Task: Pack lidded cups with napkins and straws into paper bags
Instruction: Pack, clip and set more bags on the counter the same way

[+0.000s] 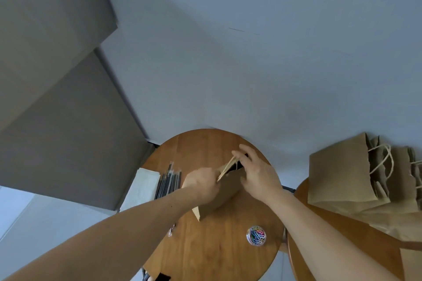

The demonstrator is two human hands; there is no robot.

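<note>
A: So where was the bag (pixel 225 196) at that point?

B: Standing tilted on the round worktop (pixel 217 246), mouth up. The left grip (pixel 201 183) was clenched on the near edge of the mouth and the right grip (pixel 258 173) pinched the far edge. The two seemed to be pulling it open.

A: What worried you?

B: Thin paper. Pulled apart too hard, the rim could have torn, or a handle come away. And the bag leaned on one bottom corner, so letting go with either hand might have tipped it over.

A: Onto what?

B: The straws (pixel 169 181) and napkins (pixel 143 187) lay just beside it on the left, close to the worktop's edge. A toppling bag or a sweeping forearm could have pushed them off. The clip tub (pixel 256 235) sat nearer the person, close to the right forearm.

A: And the cup?

B: I couldn't see one; the inside of the bag was dark. With the mouth too narrow, a lidded cup might have caught on the rim and spilled.
</note>
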